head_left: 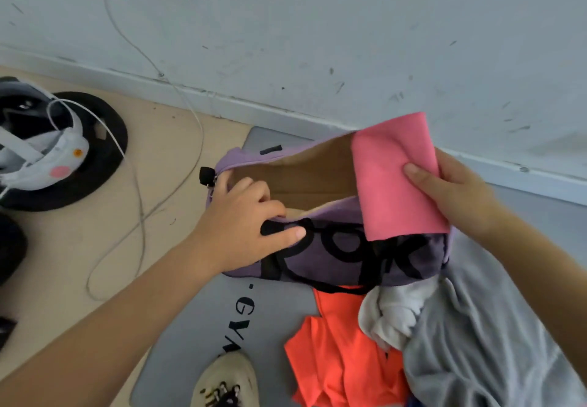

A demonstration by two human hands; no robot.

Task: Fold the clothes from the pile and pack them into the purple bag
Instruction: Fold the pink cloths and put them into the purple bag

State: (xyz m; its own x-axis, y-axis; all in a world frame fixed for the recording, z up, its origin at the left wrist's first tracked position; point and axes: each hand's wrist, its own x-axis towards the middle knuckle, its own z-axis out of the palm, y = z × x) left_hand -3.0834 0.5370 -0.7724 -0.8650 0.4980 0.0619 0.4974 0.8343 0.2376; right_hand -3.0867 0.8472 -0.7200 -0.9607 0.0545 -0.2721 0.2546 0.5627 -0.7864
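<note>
While a person kneels over a grey exercise mat [197,321] laid on the pale wooden floor [95,248], the head camera shows the left hand [241,216] gripping the near rim of a purple fabric bag with bold black lettering [333,257], fingers curled over the edge and thumb pressed along the outside, so that the mouth gapes and a tan lining shows. The right hand [457,194] pinches a folded pink cloth [394,178], thumb on top and fingers hidden beneath, with the cloth poised over the right end of the opening and overlapping the bag's front. Just beside the bag, toward the camera, lies the pile: a bright orange garment [343,352], a crumpled white garment [390,317] and a large grey garment [495,343] spreading to the right. A cream shoe [225,381] shows at the bottom edge. At left, a white cable [139,203] trails across the floor near a black round base [104,146], below a scuffed white wall [349,41].
</note>
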